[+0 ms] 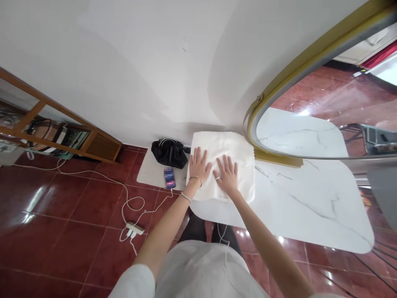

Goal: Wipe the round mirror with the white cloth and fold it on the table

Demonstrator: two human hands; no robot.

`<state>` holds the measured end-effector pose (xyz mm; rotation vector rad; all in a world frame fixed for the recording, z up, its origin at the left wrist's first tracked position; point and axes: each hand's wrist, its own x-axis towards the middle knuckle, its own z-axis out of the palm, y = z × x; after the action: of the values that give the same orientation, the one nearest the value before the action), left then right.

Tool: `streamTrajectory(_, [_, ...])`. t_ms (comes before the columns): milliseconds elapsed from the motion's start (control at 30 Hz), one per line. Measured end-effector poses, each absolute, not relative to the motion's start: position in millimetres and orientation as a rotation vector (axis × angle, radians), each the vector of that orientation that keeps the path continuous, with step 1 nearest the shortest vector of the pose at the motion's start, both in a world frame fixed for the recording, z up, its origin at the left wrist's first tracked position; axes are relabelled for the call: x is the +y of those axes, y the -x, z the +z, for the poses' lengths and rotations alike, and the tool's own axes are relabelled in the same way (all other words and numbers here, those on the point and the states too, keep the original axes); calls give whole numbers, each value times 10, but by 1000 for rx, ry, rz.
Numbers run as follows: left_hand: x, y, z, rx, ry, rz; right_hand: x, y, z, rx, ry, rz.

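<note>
A white cloth (pixel 221 142) with a scalloped edge lies spread over the left end of a white marble-patterned table (pixel 310 198). My left hand (pixel 199 165) rests flat on the cloth's left half, fingers spread and pointing away from me. Beside it, my right hand (pixel 227 174) lies palm down on the middle of the cloth, its fingers apart and a ring on one of them. A small gap of cloth separates the two hands. Slight wrinkles show around them. Neither hand grips anything.
An oval gold-framed mirror (pixel 297 116) stands on the table at the right. Left of the cloth, a black bag (pixel 170 153) and a phone (pixel 169 179) on a cable lie on a lower white surface. A power strip (pixel 135 228) sits on the red tiles, near a wooden cabinet (pixel 104 145).
</note>
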<state>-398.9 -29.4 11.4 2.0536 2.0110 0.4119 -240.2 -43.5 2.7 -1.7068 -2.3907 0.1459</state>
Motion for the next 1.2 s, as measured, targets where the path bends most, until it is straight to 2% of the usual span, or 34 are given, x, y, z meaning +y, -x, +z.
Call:
streamTrajectory(233, [-1053,4085,81,2065,-2084,462,-1195,2326,110,-2643,1386,153])
streamTrajectory(433, [-1403,3818,42,2065,-2182,473,-1658,2071,97,-2636,1429,121])
streamTrajectory(733, [-1041,3089,7,1849,-2309,487,-1617,1469,-7,-2489,1644,-51])
streamTrajectory(933, [-986,2589,-108,1795,-2271,577,-1529,840,-69,-2508,1585,-120])
streamTrajectory(1200, [-257,2356,160,1999,-1559,840,-1287,282,-117,-2602,1401,-142])
